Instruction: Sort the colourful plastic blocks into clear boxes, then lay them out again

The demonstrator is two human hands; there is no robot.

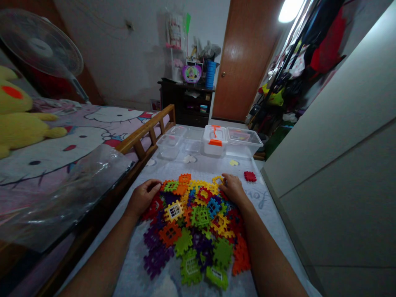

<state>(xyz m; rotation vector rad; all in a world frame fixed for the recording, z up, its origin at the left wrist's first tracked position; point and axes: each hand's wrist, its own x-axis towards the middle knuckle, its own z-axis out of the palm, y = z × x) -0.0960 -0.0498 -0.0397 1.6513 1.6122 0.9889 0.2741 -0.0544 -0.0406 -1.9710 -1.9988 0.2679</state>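
Note:
A heap of plastic interlocking blocks, square with notched edges, lies on the pale bed cover in front of me. Its colours are yellow, green, orange, red, blue and purple, and some pieces have window grids. My left hand is cupped at the heap's upper left edge, thumb and forefinger apart, beside orange and red pieces. At the upper right edge, my right hand has its fingers bent onto a yellow block, which appears pinched at its rim. One red block lies apart, right of that hand.
Clear plastic boxes stand at the far end of the cover, with a lidded box with orange clips among them. A wooden rail borders the left side. A white cabinet borders the right. Left lies a clear plastic bag.

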